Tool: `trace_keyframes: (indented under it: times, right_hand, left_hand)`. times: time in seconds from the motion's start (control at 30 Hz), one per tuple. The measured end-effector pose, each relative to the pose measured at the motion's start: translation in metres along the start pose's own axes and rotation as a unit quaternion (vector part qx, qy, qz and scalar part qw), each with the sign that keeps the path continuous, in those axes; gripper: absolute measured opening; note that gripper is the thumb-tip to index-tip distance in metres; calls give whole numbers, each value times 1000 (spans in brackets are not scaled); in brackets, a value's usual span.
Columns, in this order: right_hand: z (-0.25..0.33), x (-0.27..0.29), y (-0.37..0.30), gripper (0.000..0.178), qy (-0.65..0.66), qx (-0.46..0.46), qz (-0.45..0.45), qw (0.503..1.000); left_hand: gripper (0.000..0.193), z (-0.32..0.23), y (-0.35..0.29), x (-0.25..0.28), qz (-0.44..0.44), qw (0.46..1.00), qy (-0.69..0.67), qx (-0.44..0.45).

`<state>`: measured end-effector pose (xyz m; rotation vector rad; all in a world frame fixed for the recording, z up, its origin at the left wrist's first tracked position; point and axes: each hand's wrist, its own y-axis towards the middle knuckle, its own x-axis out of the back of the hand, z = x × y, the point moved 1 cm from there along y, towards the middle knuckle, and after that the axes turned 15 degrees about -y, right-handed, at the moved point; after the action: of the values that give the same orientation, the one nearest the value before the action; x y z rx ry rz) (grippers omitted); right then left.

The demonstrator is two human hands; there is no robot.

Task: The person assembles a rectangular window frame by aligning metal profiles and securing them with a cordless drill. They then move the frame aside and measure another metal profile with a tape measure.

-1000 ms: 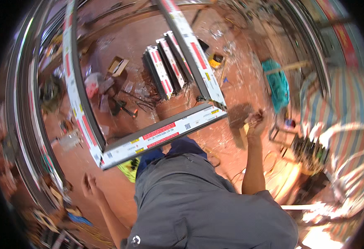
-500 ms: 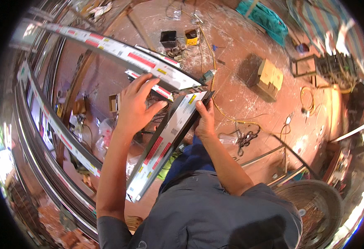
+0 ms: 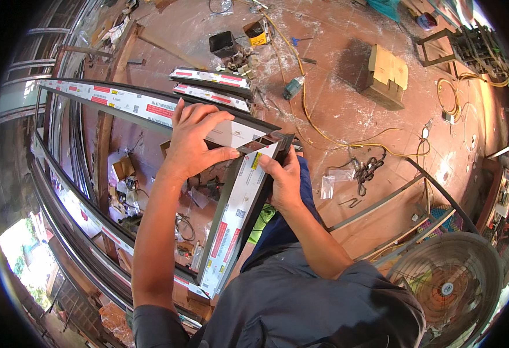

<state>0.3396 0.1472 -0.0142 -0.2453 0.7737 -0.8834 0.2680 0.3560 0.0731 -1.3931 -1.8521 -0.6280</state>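
My left hand is closed over a long dark frame profile with white and red protective film. Its fingers lie across the upper side, and the thumb points toward the corner. My right hand grips a shorter film-covered profile near its mitred end, thumb on top. The slanted ends of the two profiles come close together at the corner, with a narrow dark gap showing between them. At its near end the short profile meets another long profile, which runs back to the far left.
Two short film-covered profiles lie on the floor beyond. A green power tool, yellow cable and cardboard box are farther right. A large round fan stands near right; more long bars lie at left.
My left hand has come down onto the long profile. The short profile's mitred end now sits closer to the long one's end, and my right hand still holds it. The view has shifted.
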Motion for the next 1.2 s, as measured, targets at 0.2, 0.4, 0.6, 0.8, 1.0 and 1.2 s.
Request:
trace_keyframes:
  times: [0.2,0.4,0.6,0.8,1.0,1.2]
  right_hand:
    - [0,2,4,57,-29,-1,4,1000]
    - [4,-5,0,58,-15,-1,4,1000]
    - [3,-2,5,60,-2,-12,24,1000]
    - [4,-2,4,60,-21,-7,20,1000]
    - [3,-4,6,60,5,-2,20,1000]
    - [2,0,2,60,-9,-8,36,999]
  left_hand:
    - [71,-1,-1,-2,-8,1000,1,-10]
    - [72,0,-4,-5,-24,999,12,-25]
    - [73,0,-3,-7,-22,999,13,-29]
    - [71,-2,-1,-8,-25,998,20,-46]
    - [70,-2,1,-10,-29,999,4,-34]
    - [68,-3,0,-2,-13,999,-2,-34]
